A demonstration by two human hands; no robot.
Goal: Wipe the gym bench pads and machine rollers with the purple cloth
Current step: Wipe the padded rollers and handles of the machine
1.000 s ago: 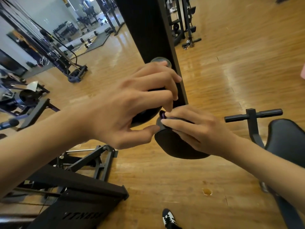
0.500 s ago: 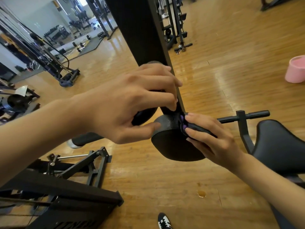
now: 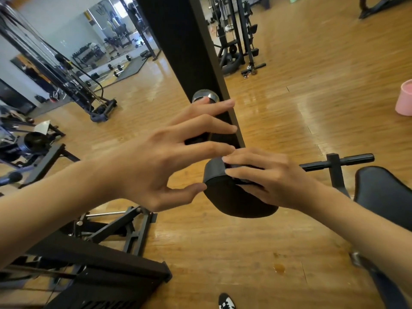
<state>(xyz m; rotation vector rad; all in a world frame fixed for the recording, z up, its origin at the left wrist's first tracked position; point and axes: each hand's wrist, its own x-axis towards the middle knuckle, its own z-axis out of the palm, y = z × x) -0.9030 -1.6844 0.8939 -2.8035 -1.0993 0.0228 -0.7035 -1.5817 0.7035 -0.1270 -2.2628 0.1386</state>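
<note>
A black padded roller (image 3: 236, 201) sticks out from the machine's black upright post (image 3: 191, 52). My right hand (image 3: 272, 181) lies flat over the roller's top, fingertips reaching its left edge. The purple cloth (image 3: 245, 181) is pressed beneath that hand and shows only as a dark sliver between the fingers. My left hand (image 3: 160, 166) hovers to the left with its fingers spread, holding nothing. Its thumb tip meets the roller's end rim. Its fingers reach across the post below a chrome end cap (image 3: 204, 95).
A black seat pad (image 3: 383, 192) and a T-shaped handle bar (image 3: 347, 160) stand at the right. A black machine base (image 3: 107, 264) fills the lower left. A pink bucket (image 3: 404, 99) sits at the right edge. A small wet spot (image 3: 279, 267) marks the wooden floor.
My left hand has let go of the left roller and spread its fingers. My right hand has slid with the cloth from the roller's right side over the top toward its left edge.
</note>
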